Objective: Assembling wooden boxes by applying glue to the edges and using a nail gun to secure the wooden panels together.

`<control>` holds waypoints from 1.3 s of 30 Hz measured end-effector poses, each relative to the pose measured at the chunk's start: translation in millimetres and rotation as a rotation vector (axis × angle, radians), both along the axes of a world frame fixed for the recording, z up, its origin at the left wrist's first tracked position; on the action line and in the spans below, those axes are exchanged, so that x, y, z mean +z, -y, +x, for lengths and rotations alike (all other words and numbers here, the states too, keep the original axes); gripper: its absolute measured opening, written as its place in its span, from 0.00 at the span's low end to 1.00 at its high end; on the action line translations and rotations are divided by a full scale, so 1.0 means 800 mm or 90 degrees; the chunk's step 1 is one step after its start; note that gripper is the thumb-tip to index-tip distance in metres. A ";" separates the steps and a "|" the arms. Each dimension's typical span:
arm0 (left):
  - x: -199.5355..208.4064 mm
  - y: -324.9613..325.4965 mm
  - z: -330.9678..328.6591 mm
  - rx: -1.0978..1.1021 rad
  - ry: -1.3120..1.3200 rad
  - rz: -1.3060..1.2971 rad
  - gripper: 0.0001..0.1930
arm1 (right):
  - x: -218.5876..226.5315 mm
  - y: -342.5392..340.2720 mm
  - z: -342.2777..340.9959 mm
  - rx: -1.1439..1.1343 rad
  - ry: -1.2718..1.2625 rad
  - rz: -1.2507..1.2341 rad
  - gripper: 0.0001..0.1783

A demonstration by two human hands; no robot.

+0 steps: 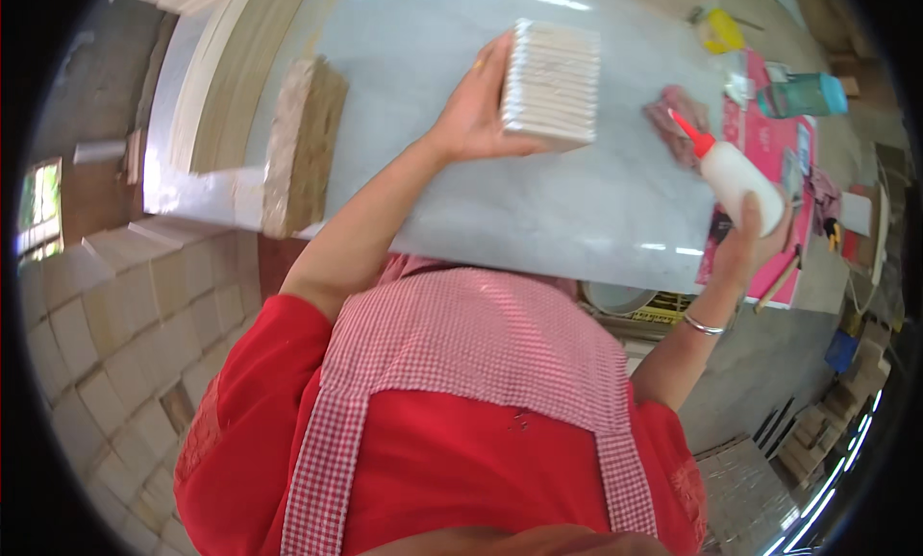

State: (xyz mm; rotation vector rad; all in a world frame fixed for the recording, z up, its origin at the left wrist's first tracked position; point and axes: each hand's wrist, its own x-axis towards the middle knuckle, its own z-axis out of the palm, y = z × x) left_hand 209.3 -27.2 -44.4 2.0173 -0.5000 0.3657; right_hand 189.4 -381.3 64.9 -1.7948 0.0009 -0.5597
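My left hand (478,109) is closed around the left side of a block of stacked thin wooden strips (554,83), held up over the table. White beads, which look like glue, run along the block's left edge and top corner. In my right hand (755,237) is a white squeeze glue bottle (738,179) with a red pointed nozzle (690,131). The bottle tilts up and to the left, its tip apart from the block. A crumpled pinkish cloth (676,114) lies just beyond the nozzle.
A rough tan block (306,148) stands at the left of the grey-white table (433,210), beside long pale boards (236,71). To the right lie a pink sheet (760,123), a teal bottle (803,96) and a yellow container (719,31). Stacked pale blocks (125,321) fill the lower left.
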 end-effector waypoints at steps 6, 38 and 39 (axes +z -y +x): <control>-0.005 -0.004 -0.010 0.001 -0.057 -0.018 0.64 | -0.071 0.064 0.076 -0.170 -0.048 -0.072 0.18; 0.054 0.133 0.135 -0.198 -0.326 -0.277 0.62 | -0.122 -0.001 0.081 -0.014 -0.049 -0.497 0.16; 0.050 0.145 0.150 -0.212 -0.281 -0.254 0.63 | -0.123 -0.004 0.072 -0.016 -0.047 -0.507 0.16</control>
